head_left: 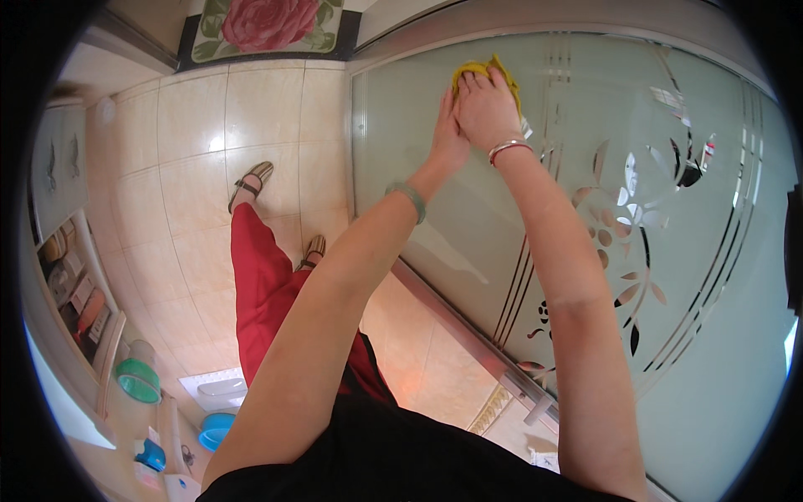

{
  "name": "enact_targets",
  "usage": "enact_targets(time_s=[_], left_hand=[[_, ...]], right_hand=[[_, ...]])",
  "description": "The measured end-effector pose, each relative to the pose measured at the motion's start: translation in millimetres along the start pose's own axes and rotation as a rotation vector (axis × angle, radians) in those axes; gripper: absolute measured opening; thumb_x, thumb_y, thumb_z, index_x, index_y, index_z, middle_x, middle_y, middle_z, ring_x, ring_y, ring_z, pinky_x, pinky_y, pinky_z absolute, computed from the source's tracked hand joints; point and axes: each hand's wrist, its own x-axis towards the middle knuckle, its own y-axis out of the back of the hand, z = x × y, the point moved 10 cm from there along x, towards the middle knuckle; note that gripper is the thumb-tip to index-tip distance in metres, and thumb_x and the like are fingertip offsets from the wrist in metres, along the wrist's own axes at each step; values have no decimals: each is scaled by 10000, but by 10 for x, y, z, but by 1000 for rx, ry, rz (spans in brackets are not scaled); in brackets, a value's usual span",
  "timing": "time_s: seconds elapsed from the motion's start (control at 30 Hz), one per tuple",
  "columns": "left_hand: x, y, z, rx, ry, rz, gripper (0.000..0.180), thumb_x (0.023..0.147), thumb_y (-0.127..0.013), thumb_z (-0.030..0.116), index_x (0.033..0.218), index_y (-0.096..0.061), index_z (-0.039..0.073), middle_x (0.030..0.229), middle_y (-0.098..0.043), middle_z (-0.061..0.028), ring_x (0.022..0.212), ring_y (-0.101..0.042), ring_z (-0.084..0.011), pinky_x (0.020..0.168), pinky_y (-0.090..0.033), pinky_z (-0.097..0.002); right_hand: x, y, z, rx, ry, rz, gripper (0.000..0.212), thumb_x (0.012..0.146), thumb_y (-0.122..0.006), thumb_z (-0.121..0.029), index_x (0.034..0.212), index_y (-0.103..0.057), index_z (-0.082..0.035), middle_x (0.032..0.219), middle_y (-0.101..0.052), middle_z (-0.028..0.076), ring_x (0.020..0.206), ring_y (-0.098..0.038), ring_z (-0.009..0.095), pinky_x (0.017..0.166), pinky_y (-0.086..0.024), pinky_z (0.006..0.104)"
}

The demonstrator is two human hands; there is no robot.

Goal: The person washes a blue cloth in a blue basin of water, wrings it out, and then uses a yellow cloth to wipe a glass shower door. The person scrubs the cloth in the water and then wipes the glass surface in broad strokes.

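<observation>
My right hand point(488, 109) presses a yellow cloth point(494, 65) flat against a frosted glass door panel point(435, 226), high up near its top edge. The cloth shows around the fingertips and along the hand's right side. Close against it, my left hand point(450, 142) lies on the glass with its visible fingers stretched out; part of it is hidden behind the right hand. Whether the left fingers also touch the cloth I cannot tell. A pale green bangle point(408, 202) circles my left wrist, and a silver bangle point(509, 145) with a red band is on the right.
Clear stripes and a floral pattern point(623, 226) mark the panel. A metal door handle point(539, 410) sits on its lower frame. Left of the panel is a tiled floor point(188, 117), with a rose-patterned mat point(268, 29) beyond. A green basin point(138, 381) and blue basin point(216, 431) stand lower left.
</observation>
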Motion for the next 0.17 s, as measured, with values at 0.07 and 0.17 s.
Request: enact_targets(time_s=[0.07,0.17], left_hand=[[-329,70,-177,110,20,-44,614,968,-504,124,1525,-253,57,1603,-183,-148,1482,-115,-375,1215,-116,-421],[-713,196,-446,277,-6,-70,713,946,-572,159,1540,-187,73,1610,-169,-136,1477,-148,-370,1212,-112,-439]], right_hand=[[-164,-246,-298,14,33,-69,460,962,-432,-248,1354,-538,-33,1379,-562,90,1299,-478,185,1168,-224,403],[-426,-751,-839,-41,125,-252,488,972,-418,-259,1408,-495,-54,1431,-523,83,1347,-431,178,1183,-189,427]])
